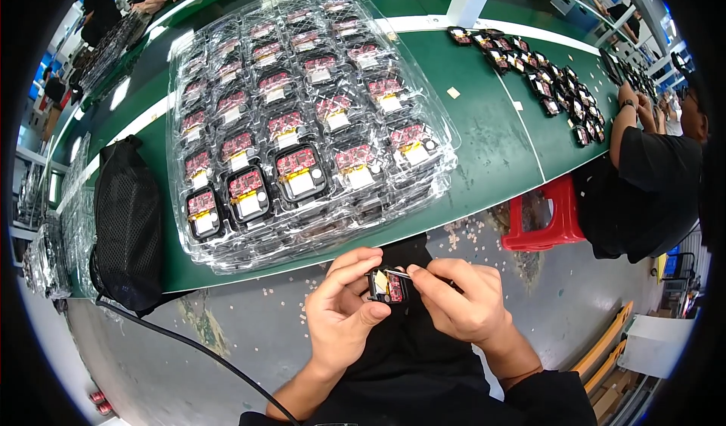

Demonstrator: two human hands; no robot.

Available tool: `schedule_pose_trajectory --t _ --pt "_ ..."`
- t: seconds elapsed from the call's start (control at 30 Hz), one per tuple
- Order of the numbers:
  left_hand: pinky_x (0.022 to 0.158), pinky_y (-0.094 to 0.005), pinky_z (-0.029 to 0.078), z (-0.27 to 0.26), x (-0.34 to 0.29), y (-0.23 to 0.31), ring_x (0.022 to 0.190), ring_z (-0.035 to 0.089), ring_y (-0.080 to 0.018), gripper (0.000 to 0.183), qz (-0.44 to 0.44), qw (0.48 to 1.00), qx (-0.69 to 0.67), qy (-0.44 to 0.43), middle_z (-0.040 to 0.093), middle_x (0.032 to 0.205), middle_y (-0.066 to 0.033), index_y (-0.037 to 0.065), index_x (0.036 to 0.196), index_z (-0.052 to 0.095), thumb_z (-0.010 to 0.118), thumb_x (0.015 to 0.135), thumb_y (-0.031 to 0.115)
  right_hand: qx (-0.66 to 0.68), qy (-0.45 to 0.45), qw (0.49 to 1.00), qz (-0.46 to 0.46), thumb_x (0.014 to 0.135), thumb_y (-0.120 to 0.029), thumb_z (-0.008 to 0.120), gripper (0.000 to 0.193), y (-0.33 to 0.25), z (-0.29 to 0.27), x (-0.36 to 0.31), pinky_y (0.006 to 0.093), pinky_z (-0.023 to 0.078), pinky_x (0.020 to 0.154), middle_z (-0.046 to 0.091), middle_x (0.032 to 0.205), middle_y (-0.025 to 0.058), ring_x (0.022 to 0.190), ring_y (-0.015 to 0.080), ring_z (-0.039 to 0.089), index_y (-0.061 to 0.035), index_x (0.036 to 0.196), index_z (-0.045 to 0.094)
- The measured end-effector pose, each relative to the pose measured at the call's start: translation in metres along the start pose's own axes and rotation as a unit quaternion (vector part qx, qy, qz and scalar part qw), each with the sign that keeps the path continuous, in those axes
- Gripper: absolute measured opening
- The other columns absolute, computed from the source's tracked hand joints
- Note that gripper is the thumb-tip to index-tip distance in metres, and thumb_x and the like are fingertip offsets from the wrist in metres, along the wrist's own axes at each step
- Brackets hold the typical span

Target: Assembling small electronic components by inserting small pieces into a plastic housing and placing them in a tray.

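Between the thumb and fingers of my left hand is a small black device housing, held over my lap in front of the table edge. A red circuit board and a pale yellowish part show inside its open face. My right hand pinches slim metal tweezers, whose tip lies over the upper part of the housing. Fingers hide most of the tool's length. Beyond my hands, stacked clear plastic trays hold several similar black housings with red boards and whitish parts, three front ones standing out clearly.
A black mesh bag lies left of the trays on the green table, with a black cable running from that side toward me. More housings spread at the far right. A red stool and a seated co-worker are at right.
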State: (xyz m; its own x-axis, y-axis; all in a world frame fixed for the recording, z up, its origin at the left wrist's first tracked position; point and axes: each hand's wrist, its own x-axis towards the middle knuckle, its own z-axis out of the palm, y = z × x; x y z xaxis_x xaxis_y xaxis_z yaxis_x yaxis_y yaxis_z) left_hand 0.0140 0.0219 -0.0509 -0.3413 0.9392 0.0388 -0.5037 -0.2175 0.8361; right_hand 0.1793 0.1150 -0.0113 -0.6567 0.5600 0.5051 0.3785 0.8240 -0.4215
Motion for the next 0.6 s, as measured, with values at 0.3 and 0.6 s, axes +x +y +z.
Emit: schedule_pose_trajectory --t 0.3,0.6 --pt "0.094 -0.0478 0.060 0.014 0.022 0.057 0.104 0.069 -0.0324 0.069 0.274 0.907 0.317 -0.047 0.054 0.116 -0.0150 0.002 0.116 0.056 0.094 0.069 0.036 0.105 0.039 0.988 0.107 0.081 0.000 0.078 0.022 0.013 -0.008 -0.008 0.0334 0.053 0.058 0.066 0.092 0.0102 0.068 0.0244 0.066 -0.0023 0.102 0.074" --pt "0.083 -0.0399 0.051 0.049 0.098 0.074 0.095 0.062 -0.0300 0.042 0.424 0.699 0.573 0.060 0.062 0.107 -0.0151 0.004 0.100 0.063 0.091 0.069 0.003 0.112 0.050 0.982 0.143 0.083 0.001 0.078 0.020 0.014 -0.012 -0.017 0.0314 0.053 0.059 0.067 0.093 0.0105 0.068 0.0223 0.065 -0.0006 0.102 0.073"
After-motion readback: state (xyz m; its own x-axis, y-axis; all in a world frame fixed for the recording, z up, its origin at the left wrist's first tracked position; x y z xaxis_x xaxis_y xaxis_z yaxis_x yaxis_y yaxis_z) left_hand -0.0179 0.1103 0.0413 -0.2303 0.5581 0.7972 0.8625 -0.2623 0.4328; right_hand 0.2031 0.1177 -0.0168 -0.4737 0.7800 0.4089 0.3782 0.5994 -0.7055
